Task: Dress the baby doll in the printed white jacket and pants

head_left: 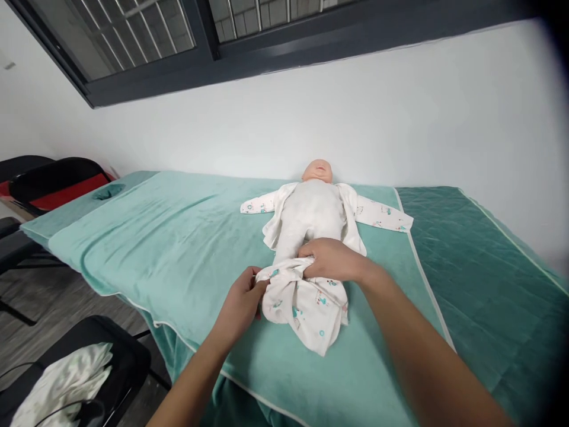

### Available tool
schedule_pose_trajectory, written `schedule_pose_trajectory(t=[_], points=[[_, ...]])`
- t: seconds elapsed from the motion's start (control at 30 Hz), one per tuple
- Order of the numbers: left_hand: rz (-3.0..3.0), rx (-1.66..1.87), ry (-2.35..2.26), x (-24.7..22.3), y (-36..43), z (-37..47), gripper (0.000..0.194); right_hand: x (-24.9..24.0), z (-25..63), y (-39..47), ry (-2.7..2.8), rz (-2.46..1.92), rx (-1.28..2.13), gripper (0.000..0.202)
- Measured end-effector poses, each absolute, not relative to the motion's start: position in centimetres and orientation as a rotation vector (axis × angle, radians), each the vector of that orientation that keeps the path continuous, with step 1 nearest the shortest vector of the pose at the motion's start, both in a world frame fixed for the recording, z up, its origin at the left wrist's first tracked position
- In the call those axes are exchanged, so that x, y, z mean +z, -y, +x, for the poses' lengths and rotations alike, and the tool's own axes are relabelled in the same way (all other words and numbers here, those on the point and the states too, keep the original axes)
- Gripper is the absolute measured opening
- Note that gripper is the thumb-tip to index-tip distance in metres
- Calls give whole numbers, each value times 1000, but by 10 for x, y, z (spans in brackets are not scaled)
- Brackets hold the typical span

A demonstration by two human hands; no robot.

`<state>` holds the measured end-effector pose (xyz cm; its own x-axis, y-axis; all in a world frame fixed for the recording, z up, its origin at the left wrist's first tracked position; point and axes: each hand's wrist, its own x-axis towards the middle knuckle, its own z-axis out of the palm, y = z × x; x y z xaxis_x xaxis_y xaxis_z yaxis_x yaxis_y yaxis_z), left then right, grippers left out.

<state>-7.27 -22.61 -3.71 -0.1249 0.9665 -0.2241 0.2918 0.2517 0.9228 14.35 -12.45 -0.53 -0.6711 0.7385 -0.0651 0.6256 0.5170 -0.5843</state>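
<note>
We catalogued one doll (pixel 315 207), on its back on a green blanket (pixel 164 237), head at twelve o'clock; one open patterned jacket (pixel 383 216), sleeves at nine and three; one pair of trousers (pixel 311 305), bunched around its legs at six, which our left hand (pixel 241 300) and right hand (pixel 332 260), apart from each other, both gripped.

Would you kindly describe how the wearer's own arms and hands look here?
The left hand and right hand are ungloved. The left forearm and right forearm are bare as far as they show, without sleeve, watch, bracelet or cable. No markings stand out; some fingers are partly hidden, so rings cannot be ruled out.
</note>
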Motion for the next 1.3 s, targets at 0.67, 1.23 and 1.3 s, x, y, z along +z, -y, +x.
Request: schedule_pose_trajectory(t=[0.67, 1.23, 1.3], points=[[2254, 1133, -1689, -56, 100, -67, 28, -7, 150, 122, 2244, -1181, 1120, 26], [1420, 1108, -1460, -60, 200, -68, 34, -22, 136, 115, 1918, -1305, 791, 16], [1400, 1124, -1449, -60, 201, -64, 32, -22, 137, 114, 1879, -1286, 823, 17]])
